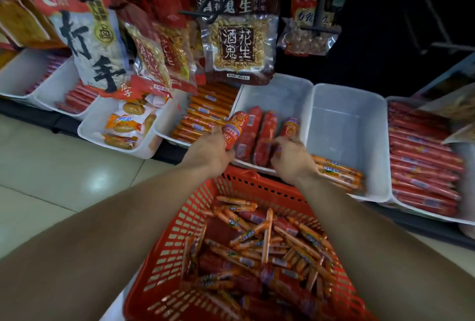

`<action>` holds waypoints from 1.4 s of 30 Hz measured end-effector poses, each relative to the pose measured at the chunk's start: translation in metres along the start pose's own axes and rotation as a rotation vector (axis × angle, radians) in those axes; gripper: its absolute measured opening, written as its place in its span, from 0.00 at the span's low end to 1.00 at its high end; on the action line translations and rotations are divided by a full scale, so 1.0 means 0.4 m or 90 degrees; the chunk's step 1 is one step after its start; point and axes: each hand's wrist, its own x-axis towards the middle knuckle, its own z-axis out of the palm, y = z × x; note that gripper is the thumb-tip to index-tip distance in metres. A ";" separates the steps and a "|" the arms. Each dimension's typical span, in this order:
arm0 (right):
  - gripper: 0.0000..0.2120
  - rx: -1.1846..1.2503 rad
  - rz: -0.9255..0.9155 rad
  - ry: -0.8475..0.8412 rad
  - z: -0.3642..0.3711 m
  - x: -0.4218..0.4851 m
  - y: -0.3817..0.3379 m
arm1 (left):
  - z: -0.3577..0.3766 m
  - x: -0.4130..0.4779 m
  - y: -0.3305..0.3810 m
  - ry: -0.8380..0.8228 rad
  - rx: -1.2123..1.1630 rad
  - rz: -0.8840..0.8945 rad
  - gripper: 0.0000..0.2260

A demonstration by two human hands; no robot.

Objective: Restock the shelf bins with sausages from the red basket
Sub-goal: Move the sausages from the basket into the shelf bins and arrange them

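The red basket [180,220] sits low in front of me with several thin orange sausages and some thick red ones inside. My left hand [209,152] grips a thick red sausage [235,130] over the front left of a white shelf bin [279,95]. Three thick red sausages [264,138] lie in that bin. My right hand [291,156] reaches into the same bin and holds another thick red sausage [290,126] at its lower end. A few thin orange sausages [339,174] lie in the neighbouring white bin [347,125].
More white bins line the shelf: thin orange sausages [205,112] at the left, wrapped snacks [123,125] further left, long red sausages [421,156] at the right. Bags of peanuts [239,45] and seeds [92,45] hang above the bins. Pale floor tiles [51,166] lie at the left.
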 end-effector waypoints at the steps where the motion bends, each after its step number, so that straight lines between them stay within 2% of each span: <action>1: 0.17 -0.004 -0.016 -0.006 0.001 -0.001 0.004 | 0.009 0.017 0.008 0.014 0.002 -0.007 0.25; 8: 0.11 -0.026 -0.053 0.027 0.016 -0.036 0.035 | 0.079 0.110 0.095 0.037 -0.003 -0.037 0.28; 16: 0.12 -0.060 -0.078 -0.001 0.008 -0.067 0.031 | 0.091 0.080 0.052 -0.038 0.033 0.060 0.24; 25: 0.15 -0.098 -0.028 -0.059 -0.087 -0.245 0.054 | -0.005 -0.160 0.007 -0.113 0.180 0.159 0.23; 31: 0.16 -0.099 0.005 -0.052 -0.065 -0.391 0.100 | 0.085 -0.355 -0.037 -0.176 0.192 0.144 0.23; 35: 0.15 -0.095 0.031 -0.174 0.027 -0.466 0.163 | 0.208 -0.431 -0.108 -0.231 0.191 0.100 0.24; 38: 0.21 -0.104 0.056 -0.292 0.106 -0.503 0.210 | 0.299 -0.451 -0.152 -0.271 0.231 0.084 0.24; 42: 0.28 -0.114 0.088 -0.342 0.211 -0.529 0.263 | 0.369 -0.433 -0.183 -0.324 0.246 0.075 0.32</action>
